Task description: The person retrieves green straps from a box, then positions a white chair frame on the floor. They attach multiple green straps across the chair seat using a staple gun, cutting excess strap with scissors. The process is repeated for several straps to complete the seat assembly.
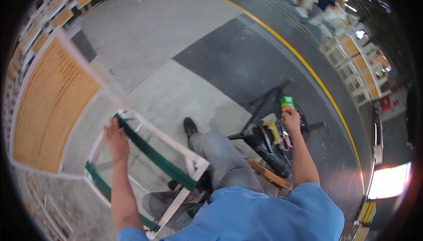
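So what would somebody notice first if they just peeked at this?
Probably the white chair frame with green straps, lower left, where the left hand rests on a strap. Then the right hand, right of centre, lifting a small green container above a black stand of tools. A big woven cane panel fills the far left.

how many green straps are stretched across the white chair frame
2. One green strap runs diagonally from the left hand toward the frame's near corner; another lies along its lower-left rail. More may be hidden behind the person's legs.
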A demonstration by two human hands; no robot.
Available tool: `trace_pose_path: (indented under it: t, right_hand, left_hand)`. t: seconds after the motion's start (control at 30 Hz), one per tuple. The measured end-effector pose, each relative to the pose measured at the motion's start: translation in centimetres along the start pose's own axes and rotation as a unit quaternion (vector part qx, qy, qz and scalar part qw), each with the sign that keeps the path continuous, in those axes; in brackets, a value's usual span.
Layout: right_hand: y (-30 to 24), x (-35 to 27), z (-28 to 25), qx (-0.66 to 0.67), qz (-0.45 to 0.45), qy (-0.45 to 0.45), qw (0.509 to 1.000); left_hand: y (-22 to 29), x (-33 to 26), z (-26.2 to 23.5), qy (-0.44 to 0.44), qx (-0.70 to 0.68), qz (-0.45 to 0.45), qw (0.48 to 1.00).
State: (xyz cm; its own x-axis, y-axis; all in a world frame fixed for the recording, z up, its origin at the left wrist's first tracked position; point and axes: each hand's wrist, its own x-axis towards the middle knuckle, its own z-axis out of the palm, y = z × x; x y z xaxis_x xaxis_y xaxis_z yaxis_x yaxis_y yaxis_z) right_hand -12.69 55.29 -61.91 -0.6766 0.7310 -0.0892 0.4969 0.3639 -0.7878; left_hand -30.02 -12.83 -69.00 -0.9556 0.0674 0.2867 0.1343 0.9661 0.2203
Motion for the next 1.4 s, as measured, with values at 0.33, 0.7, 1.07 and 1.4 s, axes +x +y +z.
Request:
trace_pose_path:
  t: [0.33,0.7,1.07,1.4]
  right_hand:
    - [8.2,-1.0,2.6,-0.371,0.032,-0.199,0.906]
    - [-1.2,-4.5,4.6,-0.010,-0.052,-0.343,0.938]
    - [-33.4,-19.8,21.9,0.063,-0.048,-0.618,0.782]
    - [-35.1,-25.9,40.1,0.038,-0.057,-0.548,0.834]
  left_hand:
    - [0.4,1.0,-2.3,-0.058,0.013,-0.020,0.998]
    - [0.7,-1.1,-2.1,-0.011,-0.037,-0.105,0.994]
    - [0.3,-1.1,-1.5,0.001,-0.065,-0.122,0.990]
    - [-0.3,-1.4,-0.6,0.017,-0.063,-0.132,0.989]
